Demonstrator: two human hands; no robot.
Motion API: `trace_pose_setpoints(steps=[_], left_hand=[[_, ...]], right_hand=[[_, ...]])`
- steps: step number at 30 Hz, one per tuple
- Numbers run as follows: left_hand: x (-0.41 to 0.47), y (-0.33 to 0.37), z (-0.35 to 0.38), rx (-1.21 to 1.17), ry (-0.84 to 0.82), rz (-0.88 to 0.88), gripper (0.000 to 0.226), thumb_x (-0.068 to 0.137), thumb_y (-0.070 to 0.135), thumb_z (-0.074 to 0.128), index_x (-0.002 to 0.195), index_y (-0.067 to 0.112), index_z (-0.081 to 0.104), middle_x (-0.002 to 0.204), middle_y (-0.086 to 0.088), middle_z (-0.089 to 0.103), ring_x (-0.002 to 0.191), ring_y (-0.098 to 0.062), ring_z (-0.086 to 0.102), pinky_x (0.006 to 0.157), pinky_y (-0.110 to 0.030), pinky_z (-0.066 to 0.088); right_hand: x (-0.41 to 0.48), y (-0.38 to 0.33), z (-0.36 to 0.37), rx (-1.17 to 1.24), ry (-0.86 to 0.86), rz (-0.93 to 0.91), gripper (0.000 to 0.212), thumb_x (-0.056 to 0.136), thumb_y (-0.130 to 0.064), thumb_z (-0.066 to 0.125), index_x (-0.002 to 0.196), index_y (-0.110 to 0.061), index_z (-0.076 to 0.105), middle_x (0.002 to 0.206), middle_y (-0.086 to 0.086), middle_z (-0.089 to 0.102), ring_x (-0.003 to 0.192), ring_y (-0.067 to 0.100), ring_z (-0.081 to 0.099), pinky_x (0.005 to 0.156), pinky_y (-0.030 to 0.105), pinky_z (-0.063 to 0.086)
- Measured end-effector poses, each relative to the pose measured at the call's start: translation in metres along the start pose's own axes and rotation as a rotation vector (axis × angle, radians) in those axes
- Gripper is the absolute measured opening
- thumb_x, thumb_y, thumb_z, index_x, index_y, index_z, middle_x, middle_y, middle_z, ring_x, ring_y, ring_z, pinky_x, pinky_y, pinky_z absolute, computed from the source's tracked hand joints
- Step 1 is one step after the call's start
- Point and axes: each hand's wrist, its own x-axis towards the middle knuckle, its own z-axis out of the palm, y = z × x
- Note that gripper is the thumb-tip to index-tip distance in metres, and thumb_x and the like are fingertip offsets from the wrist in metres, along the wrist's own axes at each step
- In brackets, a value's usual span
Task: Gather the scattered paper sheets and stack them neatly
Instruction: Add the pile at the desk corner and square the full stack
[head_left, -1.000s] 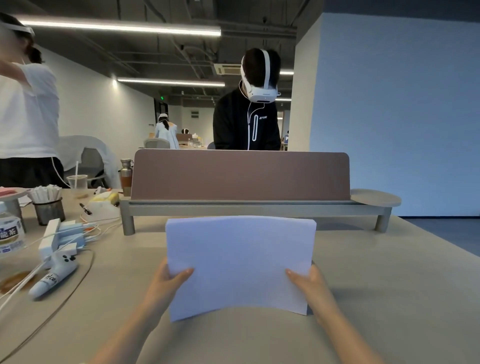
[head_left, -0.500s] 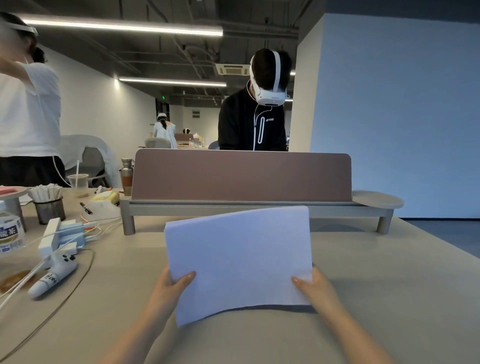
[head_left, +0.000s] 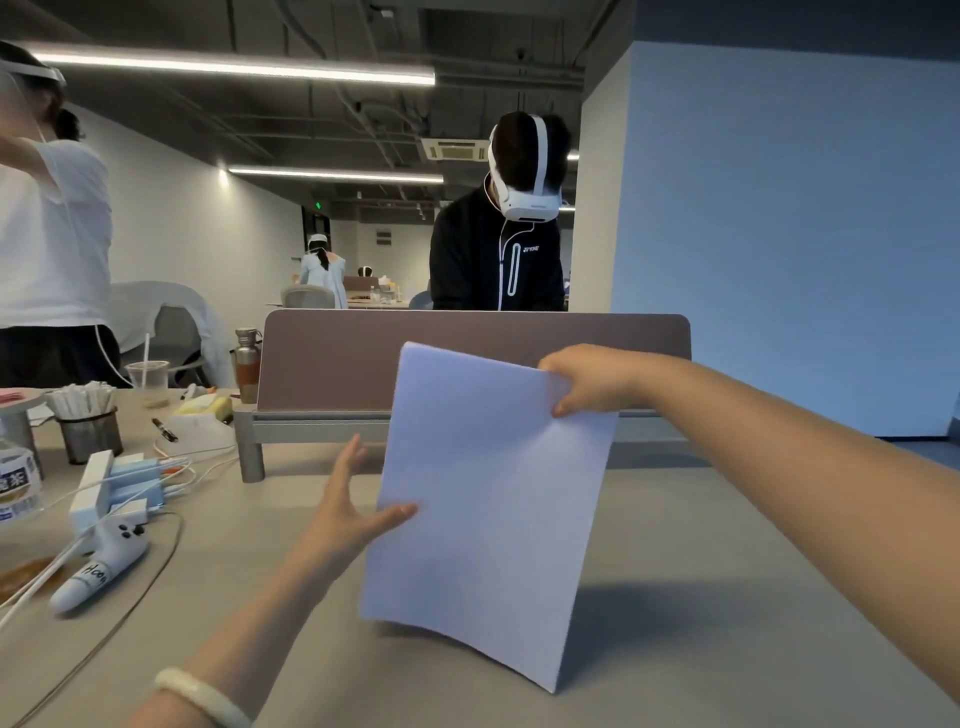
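Nearest the camera, a pale bracelet (head_left: 202, 696) sits on the left wrist. The left hand (head_left: 348, 514) is released, fingers straight and spread. Its thumb tip lies on the front of the sheets (head_left: 488, 509) at their left edge, and the fingers reach up just beside that edge.

The sheets stand upright in the middle of the view, long side vertical, above the counter (head_left: 727, 597). The bottom edge bows, and the lower right corner comes down to meet its own shadow on the counter. Up top, the right hand (head_left: 592, 384) is grasping the sheets, fingers curled and pinching the upper right corner.

Left of all this, well apart from the sheets, a white controller (head_left: 98, 571) lies on the counter among cables. Behind it are a mesh pot (head_left: 88, 434) full of wrapped sticks and a plastic cup (head_left: 148, 376) with a straw. A metal bottle (head_left: 247, 364) stands just beside the end of the brown divider (head_left: 332, 358), which runs across behind the sheets.

Beyond the divider, a person in black (head_left: 493, 254) wears a white headset (head_left: 530, 202), head bent down. At far left stands a person in a white top (head_left: 52, 234), arm raised.
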Motion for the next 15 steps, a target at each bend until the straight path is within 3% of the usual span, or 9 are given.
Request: trace_pose_setpoints(steps=[3, 6, 8, 11, 13, 15], left_hand=[[0.000, 0.006, 0.009, -0.141, -0.188, -0.019, 0.043, 0.074, 0.020, 0.076, 0.111, 0.030, 0.058, 0.108, 0.010, 0.071, 0.096, -0.009, 0.069, 0.067, -0.019, 0.055], [-0.005, -0.002, 0.011, -0.211, -0.144, -0.032, 0.030, 0.078, 0.018, 0.076, 0.104, 0.026, 0.065, 0.099, 0.011, 0.074, 0.094, -0.015, 0.070, 0.071, -0.025, 0.055], [-0.008, -0.005, 0.012, -0.258, -0.135, -0.031, 0.038, 0.071, 0.023, 0.075, 0.107, 0.024, 0.065, 0.103, 0.008, 0.074, 0.094, -0.016, 0.071, 0.076, -0.030, 0.055], [-0.010, -0.006, 0.012, -0.294, -0.135, -0.037, 0.032, 0.075, 0.018, 0.073, 0.105, 0.025, 0.065, 0.102, 0.007, 0.074, 0.091, -0.016, 0.072, 0.074, -0.032, 0.055], [-0.011, -0.005, 0.013, -0.302, -0.139, -0.043, 0.028, 0.080, 0.014, 0.073, 0.104, 0.025, 0.064, 0.101, 0.006, 0.074, 0.089, -0.016, 0.072, 0.074, -0.033, 0.056], [-0.014, -0.008, 0.015, -0.298, -0.124, -0.058, 0.029, 0.079, 0.019, 0.074, 0.106, 0.024, 0.064, 0.102, 0.005, 0.074, 0.090, -0.017, 0.072, 0.075, -0.036, 0.056]], right_hand=[[0.007, -0.018, -0.004, -0.074, -0.026, -0.037, 0.022, 0.087, -0.015, 0.060, 0.107, -0.011, 0.055, 0.100, -0.001, 0.048, 0.091, 0.020, 0.047, 0.059, 0.022, 0.036], [0.011, -0.020, -0.006, -0.001, 0.033, -0.041, 0.021, 0.082, -0.020, 0.067, 0.101, -0.016, 0.058, 0.100, -0.003, 0.053, 0.093, 0.019, 0.052, 0.065, 0.024, 0.041], [0.006, -0.010, -0.006, 0.227, 0.147, -0.003, 0.029, 0.078, -0.027, 0.073, 0.103, -0.018, 0.060, 0.103, -0.005, 0.057, 0.098, 0.015, 0.055, 0.076, 0.026, 0.045], [-0.011, 0.012, 0.021, 0.829, 0.301, 0.063, 0.044, 0.077, -0.029, 0.075, 0.115, -0.023, 0.056, 0.108, -0.004, 0.064, 0.097, 0.010, 0.062, 0.072, 0.023, 0.050], [-0.022, 0.025, 0.062, 1.136, 0.294, 0.079, 0.053, 0.075, -0.026, 0.077, 0.122, -0.022, 0.052, 0.115, -0.003, 0.066, 0.100, 0.012, 0.066, 0.082, 0.029, 0.055], [-0.030, 0.026, 0.112, 1.253, 0.233, 0.139, 0.065, 0.065, -0.033, 0.081, 0.122, -0.020, 0.051, 0.114, -0.004, 0.068, 0.101, 0.013, 0.067, 0.090, 0.034, 0.054]])
